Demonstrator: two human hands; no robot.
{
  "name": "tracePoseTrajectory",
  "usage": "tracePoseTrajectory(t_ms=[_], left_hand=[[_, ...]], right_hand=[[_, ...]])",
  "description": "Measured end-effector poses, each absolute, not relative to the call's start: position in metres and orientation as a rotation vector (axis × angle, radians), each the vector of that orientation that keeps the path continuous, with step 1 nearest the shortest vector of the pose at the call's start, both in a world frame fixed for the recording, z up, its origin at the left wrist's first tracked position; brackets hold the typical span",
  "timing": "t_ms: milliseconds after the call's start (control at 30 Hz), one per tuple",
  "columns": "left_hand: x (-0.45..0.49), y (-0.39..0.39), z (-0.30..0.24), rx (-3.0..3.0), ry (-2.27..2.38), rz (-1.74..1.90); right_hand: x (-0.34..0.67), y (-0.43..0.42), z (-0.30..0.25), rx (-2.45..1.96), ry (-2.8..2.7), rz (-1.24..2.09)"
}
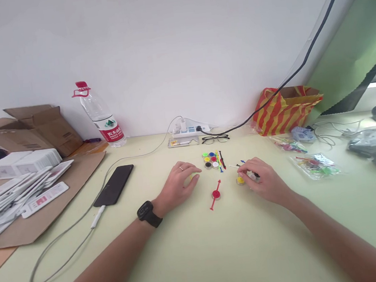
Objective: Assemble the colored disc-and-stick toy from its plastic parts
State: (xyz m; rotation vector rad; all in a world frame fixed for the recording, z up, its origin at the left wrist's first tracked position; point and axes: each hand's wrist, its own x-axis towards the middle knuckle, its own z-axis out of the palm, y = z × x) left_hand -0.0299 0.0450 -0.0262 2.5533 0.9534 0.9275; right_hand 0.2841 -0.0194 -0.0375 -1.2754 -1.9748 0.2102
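"Red disc (216,194), 1 piece, an arrow stick (219,184) lying across its top. Location?"

"On the pale green table (201,257), between both hands, touched by neither."

"Left hand (180,185)?"

"Back upward, a ring (181,168) on 1 finger, black watch (146,212) at the wrist. Thumb and forefinger apart, a blurred yellow patch (189,177) between them. Whether it grasps anything, I cannot tell."

"Right hand (263,178)?"

"Fingers bent, tips at a yellow disc (240,180). Pinching or merely touching: cannot tell. Clear piece (252,176) beneath, partly hidden, kind uncertain. White stick (233,166) just beyond the fingertips, 1 end hard to make out."

"Loose stock?"

"Small discs (207,160), 6, in 3 rows of 2: green, blue, yellow, red, black, white. Coloured sticks (221,159) beside them, crowded; count unclear."

"Obscured or cut off?"

"White tags (44,199), heaped, cut by the left edge. Plastic packets (315,165), contents blurred by shiny film. Striped bag (273,117), contents out of sight. Forearms (115,253), cut by the lower edge."
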Motion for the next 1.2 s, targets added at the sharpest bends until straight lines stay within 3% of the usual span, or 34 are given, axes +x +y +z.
tracePoseTrajectory(t_ms=[767,1200], left_hand=[[-0.014,0.013,-0.013,2.700,0.542,0.689],[-0.004,0.014,-0.029,2.565,0.547,0.730]], right_hand=[[0.273,-0.026,-0.033,-1.279,-2.015,0.282],[0.230,-0.039,-0.043,-1.141,-2.114,0.533]])
